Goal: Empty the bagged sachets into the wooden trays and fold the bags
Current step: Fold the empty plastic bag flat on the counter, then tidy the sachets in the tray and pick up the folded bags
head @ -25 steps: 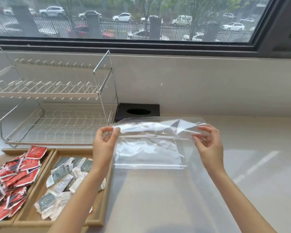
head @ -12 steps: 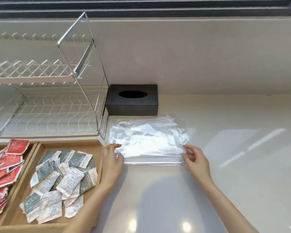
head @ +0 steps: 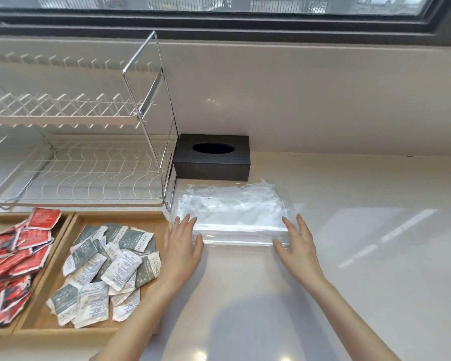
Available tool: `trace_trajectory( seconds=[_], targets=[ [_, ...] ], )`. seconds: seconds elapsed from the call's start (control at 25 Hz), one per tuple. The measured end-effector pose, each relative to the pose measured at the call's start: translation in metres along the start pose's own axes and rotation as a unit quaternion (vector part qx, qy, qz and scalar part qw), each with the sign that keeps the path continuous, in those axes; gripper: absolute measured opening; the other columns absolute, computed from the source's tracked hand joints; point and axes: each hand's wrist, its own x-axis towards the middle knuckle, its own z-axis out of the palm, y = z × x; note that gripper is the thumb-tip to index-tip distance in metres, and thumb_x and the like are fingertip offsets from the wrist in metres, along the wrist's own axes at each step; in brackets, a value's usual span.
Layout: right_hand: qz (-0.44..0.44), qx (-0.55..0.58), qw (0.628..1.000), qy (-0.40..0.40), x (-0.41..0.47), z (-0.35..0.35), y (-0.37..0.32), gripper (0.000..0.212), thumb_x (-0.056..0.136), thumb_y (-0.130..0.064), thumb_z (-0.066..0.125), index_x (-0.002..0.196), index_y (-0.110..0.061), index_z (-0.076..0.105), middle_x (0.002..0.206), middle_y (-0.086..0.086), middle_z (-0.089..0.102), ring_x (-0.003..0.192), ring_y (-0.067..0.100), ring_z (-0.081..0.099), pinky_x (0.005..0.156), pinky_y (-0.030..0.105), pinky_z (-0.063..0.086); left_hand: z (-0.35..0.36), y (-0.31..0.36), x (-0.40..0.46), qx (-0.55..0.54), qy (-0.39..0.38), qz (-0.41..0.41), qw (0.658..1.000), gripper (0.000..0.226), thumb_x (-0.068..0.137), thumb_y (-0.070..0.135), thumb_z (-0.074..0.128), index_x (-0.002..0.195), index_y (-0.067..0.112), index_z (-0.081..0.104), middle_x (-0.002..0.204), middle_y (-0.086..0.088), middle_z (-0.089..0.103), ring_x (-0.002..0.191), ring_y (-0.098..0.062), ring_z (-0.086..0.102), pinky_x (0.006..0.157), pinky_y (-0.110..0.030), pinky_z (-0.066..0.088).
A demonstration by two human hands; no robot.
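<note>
Behind our clear plastic bag [head: 232, 214] stand a black tissue box [head: 211, 161] and wire dish rack [head: 84, 162]; it lies crinkled, apparently folded, on the counter [head: 362, 256], our left hand [head: 184, 246] and right hand [head: 296, 247] flat-fingered at its ends.

**A pale counter under the window**

The counter [head: 362, 256] is a smooth, glossy off-white surface that runs to a low white back wall. At its back left stands a white wire dish rack [head: 84, 173] with a metal frame. Just right of the rack, against the back edge, sits a black tissue box [head: 211, 162]. In front of the box a clear plastic bag [head: 232, 212] lies flat. Along the left edge sit two wooden trays side by side: the left tray [head: 0, 220] holds red sachets [head: 13, 256], the right tray [head: 120, 217] grey and white sachets [head: 102, 269].
</note>
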Motion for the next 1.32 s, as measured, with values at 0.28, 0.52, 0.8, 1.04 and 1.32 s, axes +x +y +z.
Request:
trace_trajectory(
  seconds=[0.28, 0.52, 0.8, 1.04, 1.32],
  targets=[
    [-0.109, -0.085, 0.989, -0.047, -0.052, 0.013, -0.045, 0.063, 0.090, -0.030, 0.049, 0.144, -0.024, 0.017, 0.157, 0.003, 0.007, 0.145, 0.019, 0.000, 0.116, 0.034, 0.004, -0.042, -0.017, -0.046, 0.100, -0.006, 0.045, 0.994, 0.072, 0.074, 0.049, 0.014, 0.137, 0.018, 0.034, 0.149, -0.006, 0.031, 0.141, -0.024, 0.018, 0.114, -0.045, 0.007],
    [-0.157, -0.036, 0.982, -0.096, -0.105, 0.051, -0.087, 0.056, 0.091, -0.027, 0.049, 0.142, -0.022, 0.026, 0.155, -0.001, 0.016, 0.144, 0.014, 0.007, 0.117, 0.031, 0.006, -0.076, -0.051, -0.098, 0.084, 0.011, 0.005, 0.996, 0.068, 0.075, 0.048, 0.020, 0.133, 0.019, 0.040, 0.146, -0.006, 0.037, 0.139, -0.023, 0.025, 0.113, -0.042, 0.014],
    [-0.205, 0.057, 0.970, -0.118, -0.156, 0.102, -0.124, 0.040, 0.088, -0.020, 0.053, 0.128, -0.020, 0.048, 0.132, -0.006, 0.052, 0.124, 0.007, 0.045, 0.098, 0.009, 0.027, -0.101, -0.104, -0.156, 0.061, 0.072, 0.025, 0.995, 0.044, 0.080, 0.035, 0.035, 0.112, 0.015, 0.059, 0.118, -0.004, 0.062, 0.113, -0.013, 0.048, 0.093, -0.036, 0.042],
    [-0.141, 0.060, 0.976, -0.157, -0.192, 0.153, -0.140, 0.044, 0.076, -0.042, 0.046, 0.110, -0.018, 0.061, 0.108, -0.004, 0.062, 0.102, 0.009, 0.056, 0.092, 0.027, 0.044, -0.093, -0.139, -0.190, 0.034, -0.010, -0.042, 0.998, 0.054, 0.076, 0.047, 0.034, 0.116, 0.018, 0.056, 0.119, 0.002, 0.059, 0.112, -0.021, 0.053, 0.089, -0.033, 0.038],
    [-0.081, -0.053, 0.980, -0.175, -0.204, 0.192, -0.149, 0.048, 0.077, -0.032, 0.057, 0.120, -0.012, 0.050, 0.118, 0.007, 0.047, 0.114, 0.022, 0.045, 0.093, 0.024, 0.034, -0.088, -0.154, -0.183, 0.044, -0.102, -0.058, 0.992, 0.043, 0.086, 0.035, 0.050, 0.128, 0.025, 0.044, 0.121, 0.002, 0.049, 0.118, -0.018, 0.041, 0.092, -0.030, 0.032]
  ],
)
